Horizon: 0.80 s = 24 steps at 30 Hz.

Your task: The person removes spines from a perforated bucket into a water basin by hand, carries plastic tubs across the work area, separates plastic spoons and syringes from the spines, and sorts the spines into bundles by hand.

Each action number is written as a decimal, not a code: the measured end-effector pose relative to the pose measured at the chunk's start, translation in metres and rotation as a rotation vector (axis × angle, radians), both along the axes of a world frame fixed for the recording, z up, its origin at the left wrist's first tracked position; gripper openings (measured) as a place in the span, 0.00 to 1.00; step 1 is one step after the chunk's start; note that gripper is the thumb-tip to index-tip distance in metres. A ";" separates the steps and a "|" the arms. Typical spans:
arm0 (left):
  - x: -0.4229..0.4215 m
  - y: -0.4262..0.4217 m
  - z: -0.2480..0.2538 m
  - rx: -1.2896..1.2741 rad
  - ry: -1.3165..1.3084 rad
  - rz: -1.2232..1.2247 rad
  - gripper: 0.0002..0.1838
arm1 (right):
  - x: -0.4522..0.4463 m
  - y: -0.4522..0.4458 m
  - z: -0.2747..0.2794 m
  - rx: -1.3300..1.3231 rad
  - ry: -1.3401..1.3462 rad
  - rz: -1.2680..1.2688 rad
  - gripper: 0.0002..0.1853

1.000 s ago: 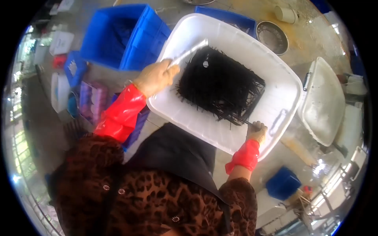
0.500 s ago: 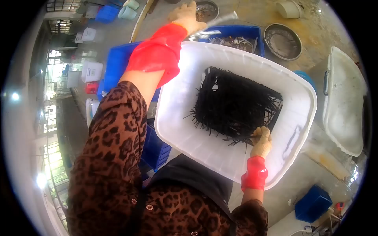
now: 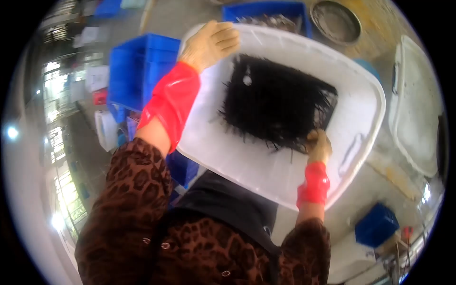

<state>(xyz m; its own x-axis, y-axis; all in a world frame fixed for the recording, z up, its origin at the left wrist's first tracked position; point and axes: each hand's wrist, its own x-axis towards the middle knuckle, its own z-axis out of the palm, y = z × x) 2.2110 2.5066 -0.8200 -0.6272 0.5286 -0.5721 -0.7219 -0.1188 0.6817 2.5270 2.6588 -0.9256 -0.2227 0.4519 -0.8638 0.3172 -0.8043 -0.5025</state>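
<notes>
Inside a large white plastic tub [image 3: 266, 171] lies a roughly rectangular heap of thin black strips [image 3: 275, 102], with loose ends sticking out along its edges. My right hand [image 3: 319, 146], in a tan glove with a red cuff, is closed at the heap's lower right corner, pinching black strips there. At the tub's upper left rim is my left hand [image 3: 211, 45], gloved the same way. Its fingers are curled together and its palm is hidden, so anything inside it cannot be made out. A small pale spot [image 3: 247, 78] shows on the heap.
Beyond the tub's far side stands a blue bin [image 3: 266, 8] of scraps, with a round metal basin [image 3: 335, 23] beside it. Blue crates [image 3: 142, 71] are at the left. A white lid-like tub [image 3: 415, 104] stands at the right, above a dark blue box [image 3: 376, 225].
My left hand has come back from over the scrap bin to the tub's rim; the shiny silvery strips near it are out of sight. My right hand stays by the heap's corner. The view has shifted.
</notes>
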 end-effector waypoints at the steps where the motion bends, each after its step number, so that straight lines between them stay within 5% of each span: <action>1: 0.019 -0.008 -0.012 -0.168 -0.011 0.066 0.21 | -0.001 -0.003 -0.016 0.058 -0.014 -0.043 0.15; 5: 0.069 -0.054 -0.069 -0.765 0.212 0.073 0.22 | -0.004 -0.001 -0.057 0.059 -0.001 0.086 0.21; 7: 0.066 -0.094 -0.114 -0.930 0.208 0.059 0.23 | -0.002 0.002 -0.088 0.284 -0.066 0.543 0.28; 8: 0.064 -0.114 -0.138 -1.090 0.214 0.033 0.24 | -0.017 -0.003 -0.055 0.334 -0.144 0.520 0.32; 12: 0.058 -0.153 -0.206 -1.097 0.501 0.089 0.26 | -0.014 0.009 -0.103 0.498 -0.443 0.701 0.34; 14: 0.052 -0.149 -0.222 -1.230 0.507 -0.136 0.27 | -0.009 0.014 -0.128 0.546 -0.578 0.799 0.35; 24: 0.027 -0.131 -0.257 -1.278 0.251 -0.339 0.30 | -0.026 0.010 -0.198 0.296 -0.430 0.725 0.32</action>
<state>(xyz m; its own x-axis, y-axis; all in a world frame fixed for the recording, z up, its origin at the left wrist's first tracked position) 2.2380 2.3753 -1.0773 -0.7326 -0.1366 -0.6668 -0.4292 0.8530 0.2969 2.5010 2.6686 -1.1236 -0.2244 0.5438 -0.8086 0.9063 -0.1885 -0.3782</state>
